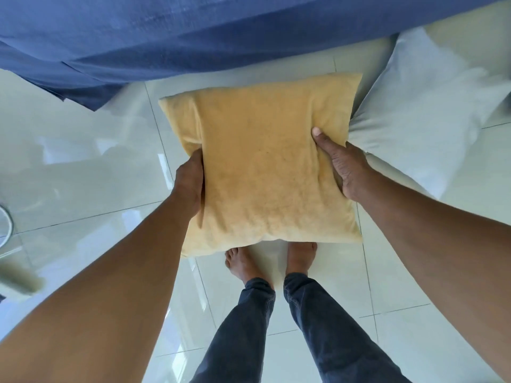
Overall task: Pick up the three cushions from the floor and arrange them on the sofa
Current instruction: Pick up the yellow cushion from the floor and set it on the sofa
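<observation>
Cushions are the matter: a yellow cushion (265, 167) is held up off the tiled floor (83, 189), above the person's bare feet (243, 264) and dark trouser legs, gripped at its two side edges. The left hand (190, 186) clamps the left edge; the right hand (343, 164) pinches the right edge, thumb on top. Just beyond the right hand, a pale grey cushion (431, 106) lies on the floor, touching the yellow one. Farthest, the blue-covered sofa (193, 31) spans the top. No writing shows.

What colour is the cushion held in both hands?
Plain yellow-orange cushion, no pattern, seen clearly in the head view.
</observation>
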